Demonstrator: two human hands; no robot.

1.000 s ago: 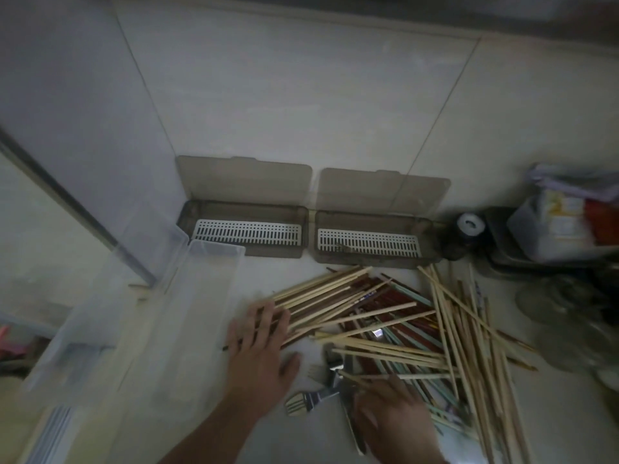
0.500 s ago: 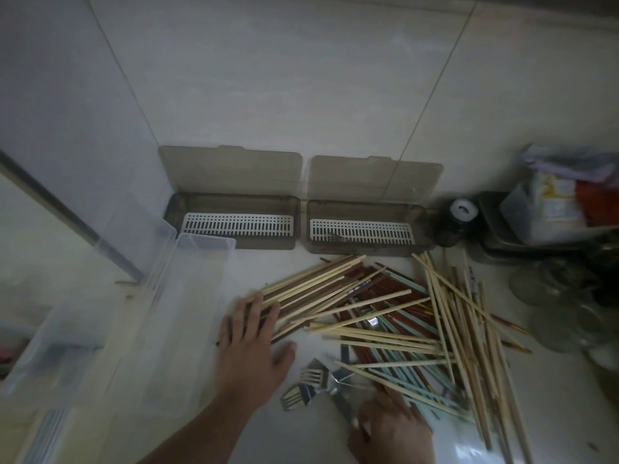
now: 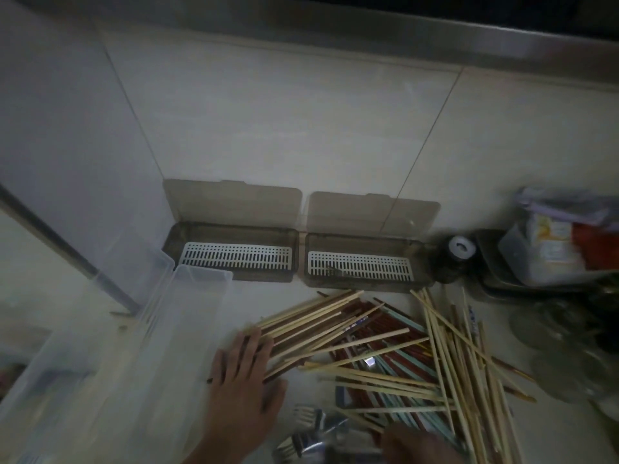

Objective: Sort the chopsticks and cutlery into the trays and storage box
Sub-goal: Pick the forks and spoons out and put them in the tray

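We press our left hand (image 3: 243,380) flat, fingers spread, steadying the chopsticks (image 3: 335,326); our right hand's (image 3: 415,445) grip near them is unclear.

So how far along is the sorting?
Barely begun. The two lidded trays and the clear box look nearly empty. The left hand lies flat on the chopstick pile; the right hand is by the forks. Almost everything remains.

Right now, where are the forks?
In the head view the forks lie at the bottom middle of the counter, between the left hand and the right hand, just below the chopstick pile.
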